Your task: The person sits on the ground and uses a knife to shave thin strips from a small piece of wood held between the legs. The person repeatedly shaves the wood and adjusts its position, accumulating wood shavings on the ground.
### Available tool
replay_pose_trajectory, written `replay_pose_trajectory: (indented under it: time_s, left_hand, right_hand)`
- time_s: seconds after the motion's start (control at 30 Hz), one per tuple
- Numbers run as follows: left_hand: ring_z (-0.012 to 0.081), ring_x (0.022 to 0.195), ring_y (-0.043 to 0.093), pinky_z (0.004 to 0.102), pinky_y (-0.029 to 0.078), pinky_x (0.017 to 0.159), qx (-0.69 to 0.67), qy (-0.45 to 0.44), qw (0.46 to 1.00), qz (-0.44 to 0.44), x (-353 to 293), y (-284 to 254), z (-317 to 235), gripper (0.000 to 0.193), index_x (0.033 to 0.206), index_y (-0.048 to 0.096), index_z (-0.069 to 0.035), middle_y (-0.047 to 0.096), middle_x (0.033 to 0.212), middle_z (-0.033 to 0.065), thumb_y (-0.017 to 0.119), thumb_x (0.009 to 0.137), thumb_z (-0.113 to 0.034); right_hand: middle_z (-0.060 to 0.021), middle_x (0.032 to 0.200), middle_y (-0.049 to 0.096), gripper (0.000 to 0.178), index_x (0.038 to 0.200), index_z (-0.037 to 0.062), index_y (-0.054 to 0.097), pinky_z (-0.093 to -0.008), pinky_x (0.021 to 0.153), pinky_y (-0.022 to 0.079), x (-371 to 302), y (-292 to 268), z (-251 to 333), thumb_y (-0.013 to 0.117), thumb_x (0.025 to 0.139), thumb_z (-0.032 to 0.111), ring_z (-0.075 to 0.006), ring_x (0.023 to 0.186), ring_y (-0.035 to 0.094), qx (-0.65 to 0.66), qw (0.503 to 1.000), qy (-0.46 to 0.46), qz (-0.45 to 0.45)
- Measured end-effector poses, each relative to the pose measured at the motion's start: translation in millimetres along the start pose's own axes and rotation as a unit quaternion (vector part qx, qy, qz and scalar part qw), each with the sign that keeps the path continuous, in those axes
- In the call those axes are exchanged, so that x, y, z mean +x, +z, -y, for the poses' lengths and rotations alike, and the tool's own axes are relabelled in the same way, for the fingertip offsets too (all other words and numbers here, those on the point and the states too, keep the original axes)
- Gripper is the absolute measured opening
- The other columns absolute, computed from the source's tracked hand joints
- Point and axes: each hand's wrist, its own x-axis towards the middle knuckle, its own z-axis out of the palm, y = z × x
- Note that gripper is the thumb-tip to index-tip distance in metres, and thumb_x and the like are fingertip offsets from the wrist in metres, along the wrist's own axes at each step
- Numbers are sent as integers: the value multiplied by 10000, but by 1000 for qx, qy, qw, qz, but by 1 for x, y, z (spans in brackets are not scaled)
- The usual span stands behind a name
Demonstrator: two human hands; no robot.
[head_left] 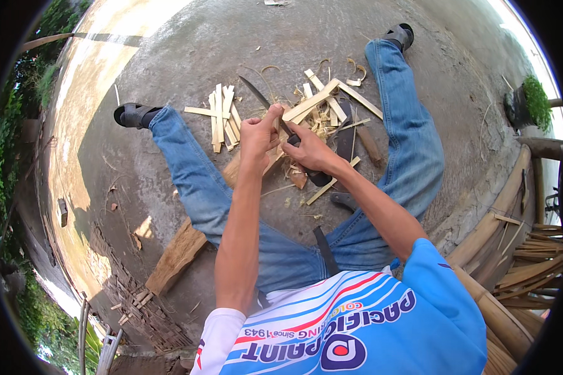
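My right hand (309,150) is wrapped round the black handle of a long knife (256,92), whose dark blade points away to the upper left. Close beside it, my left hand (259,136) has its fingers pinched together against a pale bamboo strip (313,102). That strip slants off to the upper right, crossing behind the blade; its end at my fingers is partly hidden. Beyond both hands lie a small stack of cut strips (222,115) on the left and a looser heap of strips and curled shavings (322,119) on the right.
My outstretched legs (413,131) frame the concrete floor (319,37). A long wooden block (178,256) runs under my left leg. A dark flat blade-like piece (345,140) and a short brown stick (370,149) lie by my right leg. Bamboo poles (494,312) and a potted plant (535,103) stand right.
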Motion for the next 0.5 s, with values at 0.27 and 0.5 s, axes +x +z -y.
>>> replay_pose_trajectory:
  time_s: [0.27,0.5]
  left_hand:
    - [150,684,642,315,589,623,-74,-14,997,20,4,-14,10,464,1040,625,-53,639,840,58,833,857,-425]
    - [160,757,627,369,549,735,-105,-14,992,71,2,-24,16,439,1064,639,-75,667,882,47,799,880,-440]
  right_hand:
    - [-307,1315,638,683,1529,-2,435,-438,1032,505,1,-6,26,674,932,227,-405,1232,634,-60,996,43,54]
    - [-292,1060,709,710,1529,9,374,-511,876,560,9,-7,26,679,916,195,-475,1027,682,-257,963,44,67]
